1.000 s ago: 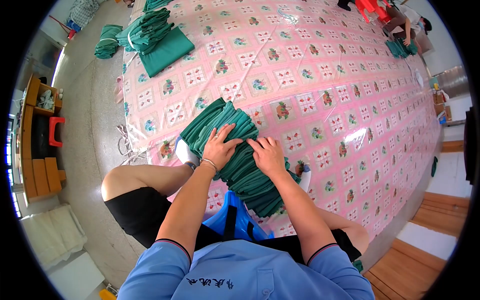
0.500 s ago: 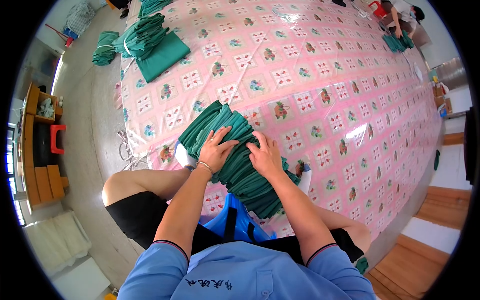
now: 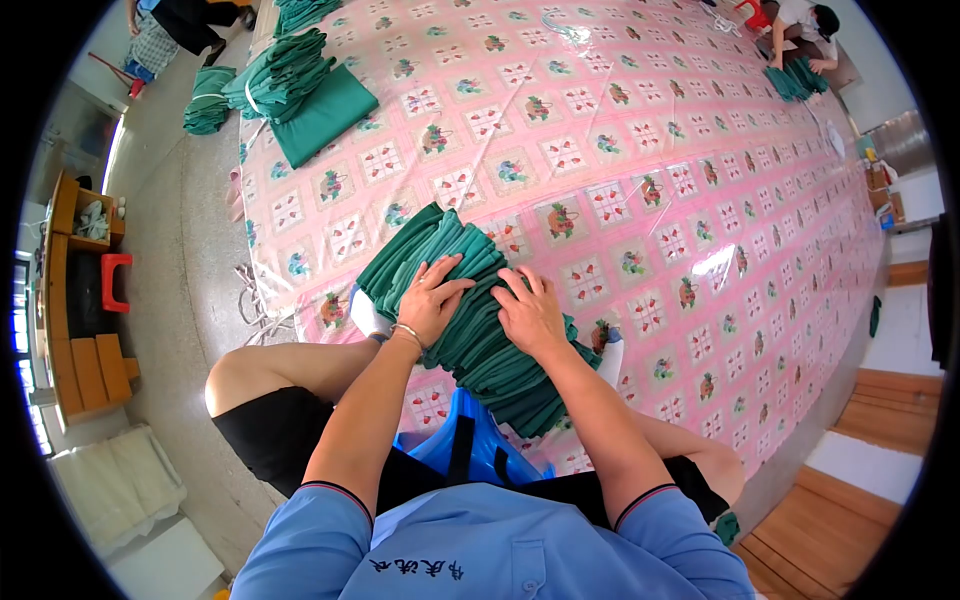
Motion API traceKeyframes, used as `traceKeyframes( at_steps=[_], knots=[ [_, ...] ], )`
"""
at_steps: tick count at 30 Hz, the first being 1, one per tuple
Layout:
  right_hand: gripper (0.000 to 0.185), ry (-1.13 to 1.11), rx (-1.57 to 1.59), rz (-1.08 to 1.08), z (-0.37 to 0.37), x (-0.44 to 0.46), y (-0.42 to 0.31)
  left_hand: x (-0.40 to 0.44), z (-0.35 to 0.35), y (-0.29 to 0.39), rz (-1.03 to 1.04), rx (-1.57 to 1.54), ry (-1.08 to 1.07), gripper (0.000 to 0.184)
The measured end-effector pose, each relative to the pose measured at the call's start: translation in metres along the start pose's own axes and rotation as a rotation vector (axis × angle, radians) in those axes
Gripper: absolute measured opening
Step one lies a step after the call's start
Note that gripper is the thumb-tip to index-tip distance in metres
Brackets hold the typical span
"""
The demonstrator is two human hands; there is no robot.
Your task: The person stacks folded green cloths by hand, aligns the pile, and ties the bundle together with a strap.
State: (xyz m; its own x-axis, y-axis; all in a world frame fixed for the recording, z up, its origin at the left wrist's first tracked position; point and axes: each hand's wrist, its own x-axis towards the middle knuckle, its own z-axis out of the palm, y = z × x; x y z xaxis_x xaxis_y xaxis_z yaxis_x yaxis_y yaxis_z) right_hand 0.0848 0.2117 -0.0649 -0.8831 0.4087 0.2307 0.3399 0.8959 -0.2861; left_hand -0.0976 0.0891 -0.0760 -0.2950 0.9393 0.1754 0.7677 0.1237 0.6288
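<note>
A long row of folded green cloths (image 3: 480, 330) lies between my legs on a pink patterned sheet (image 3: 585, 280), running from upper left to lower right. My left hand (image 3: 432, 300) rests on the upper left part of the row with its fingers spread. On the row's upper right side is my right hand (image 3: 528, 310), its fingers apart and bent, with the fingertips touching the folds. A small gap with green folds shows between the two hands. The undersides of the cloths are hidden.
Tied green bundles (image 3: 280, 75) and a flat green cloth (image 3: 325, 115) lie at the upper left. Another person (image 3: 800, 35) handles green cloth at the upper right. A second person's legs (image 3: 190, 25) stand at the top left. A red stool (image 3: 115, 283) is at the left.
My right hand has shifted slightly up and left along the folds. A second person has come into view at the top left. The person at the upper right has moved their arms.
</note>
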Motion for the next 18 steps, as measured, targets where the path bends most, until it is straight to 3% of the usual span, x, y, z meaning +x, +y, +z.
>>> traceKeyframes(
  at_steps=[18],
  knots=[
    [0.038, -0.067, 0.009, 0.048, 0.004, 0.005, -0.009, 0.0, -0.001, -0.002, -0.032, -0.032, 0.003, 0.024]
  ],
)
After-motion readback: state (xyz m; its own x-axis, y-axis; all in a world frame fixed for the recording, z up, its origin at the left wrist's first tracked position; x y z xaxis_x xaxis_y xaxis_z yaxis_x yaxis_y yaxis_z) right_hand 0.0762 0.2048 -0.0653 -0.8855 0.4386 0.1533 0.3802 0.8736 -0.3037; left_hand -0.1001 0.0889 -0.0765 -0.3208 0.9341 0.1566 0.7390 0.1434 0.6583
